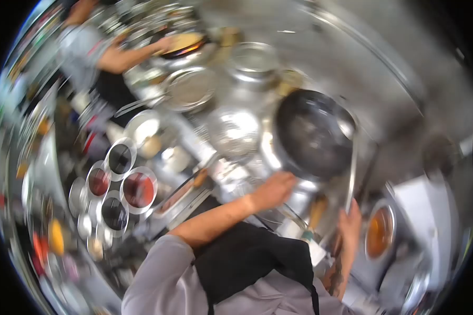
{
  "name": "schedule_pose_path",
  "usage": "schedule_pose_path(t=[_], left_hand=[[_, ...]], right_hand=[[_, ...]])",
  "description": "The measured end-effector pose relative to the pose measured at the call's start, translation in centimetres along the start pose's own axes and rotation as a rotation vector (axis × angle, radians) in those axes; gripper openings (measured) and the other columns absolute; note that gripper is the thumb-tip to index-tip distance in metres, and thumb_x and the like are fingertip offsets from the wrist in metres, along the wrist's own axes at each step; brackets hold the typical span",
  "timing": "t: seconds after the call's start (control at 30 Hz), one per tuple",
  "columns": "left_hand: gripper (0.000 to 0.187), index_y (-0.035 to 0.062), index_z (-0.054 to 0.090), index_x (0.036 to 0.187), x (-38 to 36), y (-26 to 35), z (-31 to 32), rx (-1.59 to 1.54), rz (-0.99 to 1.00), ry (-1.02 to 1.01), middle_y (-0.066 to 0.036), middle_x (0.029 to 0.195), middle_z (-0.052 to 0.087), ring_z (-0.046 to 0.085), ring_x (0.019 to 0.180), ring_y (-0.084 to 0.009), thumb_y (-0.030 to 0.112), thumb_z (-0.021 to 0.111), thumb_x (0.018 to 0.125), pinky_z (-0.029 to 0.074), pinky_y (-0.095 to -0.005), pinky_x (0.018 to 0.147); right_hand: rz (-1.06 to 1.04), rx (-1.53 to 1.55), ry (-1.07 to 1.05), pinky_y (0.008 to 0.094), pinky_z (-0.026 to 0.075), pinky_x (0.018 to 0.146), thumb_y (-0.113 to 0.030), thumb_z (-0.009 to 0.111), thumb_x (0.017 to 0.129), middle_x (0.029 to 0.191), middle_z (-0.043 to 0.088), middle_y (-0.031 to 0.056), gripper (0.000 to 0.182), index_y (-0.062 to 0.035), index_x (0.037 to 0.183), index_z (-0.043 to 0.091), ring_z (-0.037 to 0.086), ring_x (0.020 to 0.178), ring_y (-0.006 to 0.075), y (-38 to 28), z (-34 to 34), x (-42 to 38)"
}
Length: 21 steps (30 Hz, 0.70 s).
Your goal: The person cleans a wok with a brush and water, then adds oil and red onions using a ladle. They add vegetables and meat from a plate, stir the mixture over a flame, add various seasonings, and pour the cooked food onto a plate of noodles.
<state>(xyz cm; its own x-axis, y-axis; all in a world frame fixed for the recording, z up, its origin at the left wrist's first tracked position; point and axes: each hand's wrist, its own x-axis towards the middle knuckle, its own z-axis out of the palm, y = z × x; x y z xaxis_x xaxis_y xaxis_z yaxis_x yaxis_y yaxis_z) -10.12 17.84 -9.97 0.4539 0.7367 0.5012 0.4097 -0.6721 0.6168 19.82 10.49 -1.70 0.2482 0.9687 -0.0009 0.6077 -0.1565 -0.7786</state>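
Observation:
My left hand (274, 190) is closed at the near left edge of a large dark wok (312, 136), where the wok's handle or rim is hidden under the fingers. My right hand (350, 219) is wrapped round the long handle of a metal ladle (353, 168). The ladle's round bowl rests inside the wok at its right side. Both hands are somewhat blurred, and the wok's contents are too smeared to tell.
A co-worker (84, 52) stands at the upper left, one hand at another pan. Around the wok are a strainer (191, 89), a shiny metal lid (234, 131), cups of sauce (138, 189) and a pot of orange liquid (379, 231).

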Motion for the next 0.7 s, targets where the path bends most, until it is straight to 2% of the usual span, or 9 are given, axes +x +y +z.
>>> schedule_pose_path(t=[0.07,0.13,0.17,0.2,0.23,0.27,0.37,0.57,0.7], left_hand=[[0.037,-0.0006,0.056,0.117,-4.8,1.0,-1.4,0.029,-0.172,0.063,-0.021,0.112,0.057,0.057,0.101,-0.0372,0.011,0.062,0.082,0.047,-0.0447,0.09],[0.035,-0.0004,0.057,0.117,-9.8,2.5,-3.7,-0.142,-0.33,0.013,-0.019,0.103,0.062,0.061,0.093,-0.0345,0.012,0.061,0.084,0.05,-0.0426,0.083],[0.035,-0.0004,0.057,0.117,-12.4,3.4,-4.9,-0.093,-0.412,0.092,-0.019,0.103,0.062,0.061,0.093,-0.0345,0.012,0.061,0.084,0.05,-0.0426,0.083],[0.034,0.0,0.057,0.116,-14.8,4.5,-6.2,-0.075,-0.528,0.093,-0.018,0.098,0.063,0.063,0.088,-0.0333,0.013,0.06,0.085,0.051,-0.0417,0.079],[0.033,0.0003,0.057,0.116,-17.0,5.7,-7.5,-0.072,-0.629,0.084,-0.017,0.093,0.065,0.064,0.083,-0.0321,0.014,0.06,0.086,0.052,-0.0408,0.076],[0.031,0.0012,0.059,0.114,-19.8,6.5,-7.9,0.015,-0.686,0.188,-0.015,0.092,0.065,0.065,0.079,-0.0311,0.014,0.06,0.086,0.052,-0.0398,0.072],[0.028,0.0008,0.06,0.111,-27.4,8.7,-9.1,0.213,-0.722,0.468,-0.014,0.088,0.065,0.064,0.075,-0.0292,0.014,0.06,0.087,0.052,-0.0391,0.069],[0.022,0.0005,0.062,0.107,-37.9,14.5,-16.5,0.212,-1.103,0.885,-0.009,0.075,0.062,0.059,0.065,-0.0145,0.011,0.061,0.088,0.048,-0.0291,0.061],[0.023,-0.0013,0.063,0.104,-44.9,17.6,-23.0,0.43,-1.205,0.951,-0.014,0.079,0.066,0.064,0.069,-0.0216,0.013,0.062,0.086,0.051,-0.0346,0.065]], right_hand=[[-0.123,-0.142,-0.113,0.0362,0.04,0.101,-0.003,0.054,0.082,0.123,0.058,0.0207,0.051,0.008,0.132,0.046,0.056,0.113,0.0283,1.1,0.8,1.2],[-0.139,-0.19,-0.149,0.0336,0.046,0.094,-0.004,0.054,0.08,0.12,0.059,0.0193,0.052,0.006,0.131,0.047,0.058,0.108,0.0285,7.1,1.2,3.5],[0.193,-0.238,-0.276,0.0374,0.052,0.082,-0.004,0.054,0.08,0.117,0.059,0.0191,0.053,0.0053,0.131,0.046,0.063,0.092,0.0265,5.4,1.0,4.1],[-0.389,-0.184,-0.144,0.041,0.055,0.067,-0.004,0.055,0.08,0.114,0.059,0.0198,0.052,0.0054,0.13,0.047,0.064,0.071,0.0238,13.8,1.3,7.4],[-0.125,-0.145,-0.197,0.0406,0.051,0.051,-0.003,0.052,0.084,0.095,0.059,0.0155,0.053,0.0028,0.136,0.041,0.057,0.052,0.0192,9.2,1.2,6.1],[-0.229,-0.032,-0.255,0.0332,0.051,0.067,-0.005,0.053,0.081,0.089,0.06,0.0125,0.046,0.0031,0.126,0.052,0.062,0.075,0.0227,13.2,0.5,9.5],[0.109,0.038,-0.352,0.0302,0.046,0.059,-0.011,0.06,0.09,0.082,0.06,0.0068,0.014,-0.0031,0.101,0.063,0.055,0.069,0.0163,1.0,-0.6,4.3],[0.201,0.659,-0.262,0.0268,0.037,0.053,-0.027,0.051,0.094,0.069,0.048,-0.0024,0.021,-0.0085,0.102,0.059,0.044,0.061,0.0121,-5.6,2.2,-2.3],[0.326,0.992,-0.959,0.0359,0.044,0.055,-0.03,0.04,0.097,0.066,0.052,0.0033,0.026,-0.0091,0.094,0.054,0.05,0.063,0.0186,-5.1,4.9,-3.0]])
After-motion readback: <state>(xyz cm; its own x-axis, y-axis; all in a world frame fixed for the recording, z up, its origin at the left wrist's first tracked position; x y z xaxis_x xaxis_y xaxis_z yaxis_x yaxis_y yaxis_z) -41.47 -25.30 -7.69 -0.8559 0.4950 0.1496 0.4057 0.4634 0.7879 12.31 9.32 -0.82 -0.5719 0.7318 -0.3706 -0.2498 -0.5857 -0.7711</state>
